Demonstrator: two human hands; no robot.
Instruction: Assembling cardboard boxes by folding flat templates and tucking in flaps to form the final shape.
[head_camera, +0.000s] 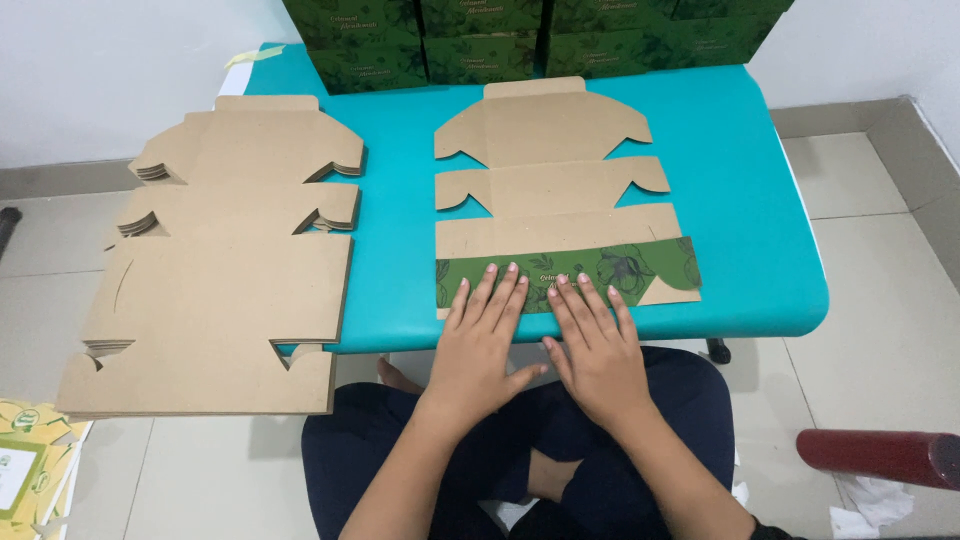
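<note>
— Pressing flat with left hand (482, 345) and right hand (597, 350), fingers straight and slightly spread, gripping nothing, on the folded-up green printed flap (600, 270) of the flat brown cardboard box blank (550, 180).

— Only that near flap creased over; remaining panels lying unfolded on the teal padded table (740, 200).

— Waiting at left: thick stack of unfolded brown cardboard blanks (230, 260).

— Farther back, sitting finished: row of dark green printed boxes (520, 35).
</note>
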